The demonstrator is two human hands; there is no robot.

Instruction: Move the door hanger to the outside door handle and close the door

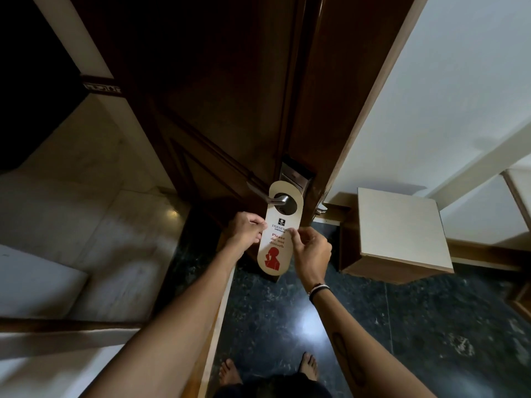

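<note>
Far left is just pale marble-looking wall (94,214) and a dark opening, nothing that matters. Next comes the dark wooden door (218,90), standing open with its edge pointing at the camera, so the face we see looks like the outer one (my read from the keycard lock, can't be sure).

The left hand (247,229) is pinching the left edge of the door hanger (274,239), thumb and fingers closed on the card. The hanger itself is the cream "Please do not disturb" one with a red figure at the bottom. Its long axis runs nearly straight down, tilted a little to the left at the bottom, and its round hole is looped around the lever handle (270,198), which sticks out to the left from the metal keycard lock plate (296,175).

Then the right hand (311,254), wristband on, is gripping the right edge of the card at about the printed text, fingers closed on it too. Both grips sit below the hole, so the lever is straight up from both hands, and neither hand is really nearer.

I'd say the hanging part is basically settled; what's left is letting go and swinging the door shut. Right of that: a small square white-topped side table (402,228) by the white wall (431,96), on a dark speckled floor (373,326).
</note>
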